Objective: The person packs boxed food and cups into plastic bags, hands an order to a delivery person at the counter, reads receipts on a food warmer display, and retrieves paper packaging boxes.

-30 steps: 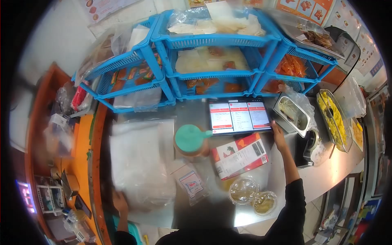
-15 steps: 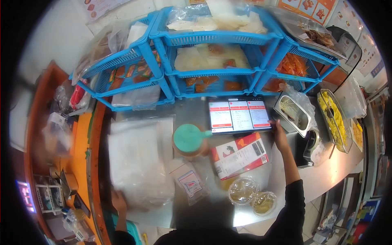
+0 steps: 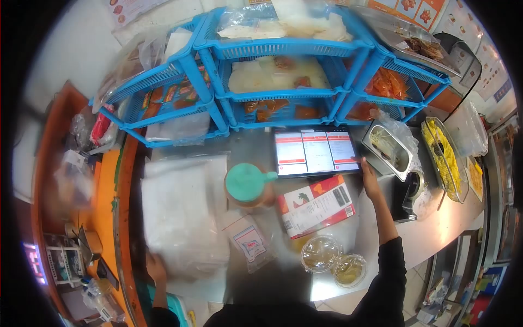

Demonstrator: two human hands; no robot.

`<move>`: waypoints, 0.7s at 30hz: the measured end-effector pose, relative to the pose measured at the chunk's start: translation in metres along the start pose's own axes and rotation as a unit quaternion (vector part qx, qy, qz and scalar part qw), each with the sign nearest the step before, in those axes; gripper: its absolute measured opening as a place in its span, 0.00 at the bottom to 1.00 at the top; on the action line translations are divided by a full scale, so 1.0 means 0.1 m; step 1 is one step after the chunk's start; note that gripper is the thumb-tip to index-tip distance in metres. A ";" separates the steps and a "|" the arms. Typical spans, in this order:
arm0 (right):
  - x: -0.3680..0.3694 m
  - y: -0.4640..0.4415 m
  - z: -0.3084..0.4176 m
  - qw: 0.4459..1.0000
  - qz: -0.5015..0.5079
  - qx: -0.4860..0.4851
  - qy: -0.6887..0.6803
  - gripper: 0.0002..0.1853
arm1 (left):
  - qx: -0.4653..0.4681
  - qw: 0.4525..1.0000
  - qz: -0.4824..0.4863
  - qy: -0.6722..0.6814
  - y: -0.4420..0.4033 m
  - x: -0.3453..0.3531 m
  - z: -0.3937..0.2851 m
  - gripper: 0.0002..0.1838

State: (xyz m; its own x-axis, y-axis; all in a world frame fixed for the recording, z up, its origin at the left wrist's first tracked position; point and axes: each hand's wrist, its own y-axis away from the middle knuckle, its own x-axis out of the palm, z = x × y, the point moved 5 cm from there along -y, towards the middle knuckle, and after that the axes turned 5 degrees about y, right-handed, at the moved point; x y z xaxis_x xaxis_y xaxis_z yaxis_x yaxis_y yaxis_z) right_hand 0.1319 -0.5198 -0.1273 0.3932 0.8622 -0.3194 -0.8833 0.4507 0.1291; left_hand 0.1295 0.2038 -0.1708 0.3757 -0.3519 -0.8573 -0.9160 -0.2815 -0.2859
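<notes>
My right hand (image 3: 370,177) reaches up to the right edge of a tablet (image 3: 317,152). One fingertip touches its lower right corner, and nothing is visibly gripped. The lit screen shows three white panels with red bars. My left hand (image 3: 156,268) rests at the table's left front edge, beside a stack of clear plastic bags (image 3: 182,207); its fingers look loosely extended and hold nothing I can see. Below the tablet lies a red and white printed box (image 3: 316,206). Left of the box stands a container with a green handled lid (image 3: 244,182).
Two round tubs in clear wrap (image 3: 322,254) and a small printed plastic bag (image 3: 251,243) lie near the front. Blue tiered racks (image 3: 283,50) line the back. A steel pan (image 3: 388,150), a tape dispenser (image 3: 406,201) and a tray of yellow food (image 3: 442,158) stand right.
The panels on the tablet's screen have shifted slightly upward. Both hands stay in nearly the same places; the whole view has moved a little.
</notes>
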 end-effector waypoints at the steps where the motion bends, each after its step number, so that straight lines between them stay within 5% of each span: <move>1: -0.01 -0.01 -0.02 1.000 0.002 -0.002 0.009 0.29 | 0.000 1.000 0.000 0.000 0.00 0.00 0.00 0.19; 21: -0.03 -0.01 -0.05 1.000 0.008 0.012 -0.007 0.29 | -0.030 0.999 0.017 -0.019 0.00 0.04 0.14 0.23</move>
State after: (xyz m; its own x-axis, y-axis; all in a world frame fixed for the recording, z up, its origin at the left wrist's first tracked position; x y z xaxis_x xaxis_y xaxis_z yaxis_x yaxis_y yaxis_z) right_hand 0.1305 -0.5239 -0.1316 0.3828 0.8724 -0.3039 -0.8833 0.4420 0.1562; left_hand 0.1292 0.2149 -0.1806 0.3385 -0.3277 -0.8821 -0.9172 -0.3242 -0.2315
